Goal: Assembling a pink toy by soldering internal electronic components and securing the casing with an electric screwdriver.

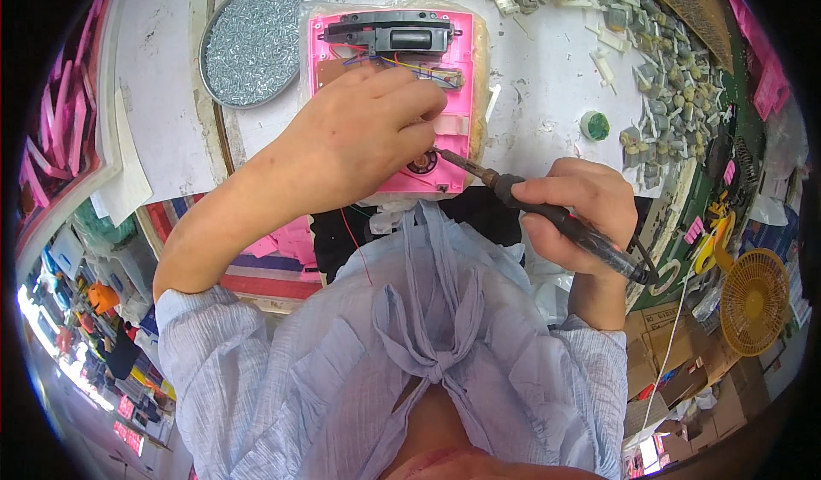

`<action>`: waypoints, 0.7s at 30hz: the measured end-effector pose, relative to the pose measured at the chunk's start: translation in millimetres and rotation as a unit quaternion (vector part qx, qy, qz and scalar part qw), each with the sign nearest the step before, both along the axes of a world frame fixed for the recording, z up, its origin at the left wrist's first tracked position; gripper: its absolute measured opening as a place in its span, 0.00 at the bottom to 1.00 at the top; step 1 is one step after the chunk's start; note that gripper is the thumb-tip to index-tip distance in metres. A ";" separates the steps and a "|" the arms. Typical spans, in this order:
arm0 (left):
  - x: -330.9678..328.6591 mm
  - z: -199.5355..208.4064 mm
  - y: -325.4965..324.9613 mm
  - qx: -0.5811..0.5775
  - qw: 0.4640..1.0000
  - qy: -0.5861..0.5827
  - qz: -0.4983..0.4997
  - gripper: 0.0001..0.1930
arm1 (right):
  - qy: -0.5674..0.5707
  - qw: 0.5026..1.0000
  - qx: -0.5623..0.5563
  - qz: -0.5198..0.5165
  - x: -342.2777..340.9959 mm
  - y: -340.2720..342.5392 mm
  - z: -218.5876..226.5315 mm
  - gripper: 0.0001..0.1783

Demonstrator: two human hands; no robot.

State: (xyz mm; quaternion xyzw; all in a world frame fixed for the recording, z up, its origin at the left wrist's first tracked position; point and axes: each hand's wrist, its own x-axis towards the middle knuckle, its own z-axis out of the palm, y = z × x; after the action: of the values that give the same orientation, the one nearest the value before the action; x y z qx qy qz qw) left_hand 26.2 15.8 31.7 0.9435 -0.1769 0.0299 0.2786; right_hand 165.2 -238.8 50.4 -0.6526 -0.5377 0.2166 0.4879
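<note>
While the right grip (590,202) holds a soldering iron (556,217), I cannot tell what the left grip (376,121) holds over the pink plastic casing (455,148).

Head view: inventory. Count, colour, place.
casing: 1, pink, centre
housing: 1, black, upper casing
round part: 1, black, lower casing
wires: several, mixed, casing
bench: 1, white, under casing
iron: 1, black, right hand
dish: 1, grey, left of casing
bits: many, silver, dish
pot: 1, green, right of casing
parts: many, grey, upper right
fan: 1, yellow, far right
boxes: several, brown, lower right
panels: several, pink, far left
left hand: 1, bare, over casing
right hand: 1, bare, on iron
</note>
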 end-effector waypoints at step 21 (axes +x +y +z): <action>1.2 -1.7 2.2 0.004 1.000 0.008 -0.014 0.10 | -0.032 0.999 0.010 0.009 -5.9 9.6 3.4 0.19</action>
State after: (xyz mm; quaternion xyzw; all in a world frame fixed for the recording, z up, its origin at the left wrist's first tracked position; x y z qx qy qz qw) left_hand 27.4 18.0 29.9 0.9421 -0.1884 0.0180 0.2770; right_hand 159.3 -229.2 53.9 -0.6492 -0.5613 0.1943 0.4751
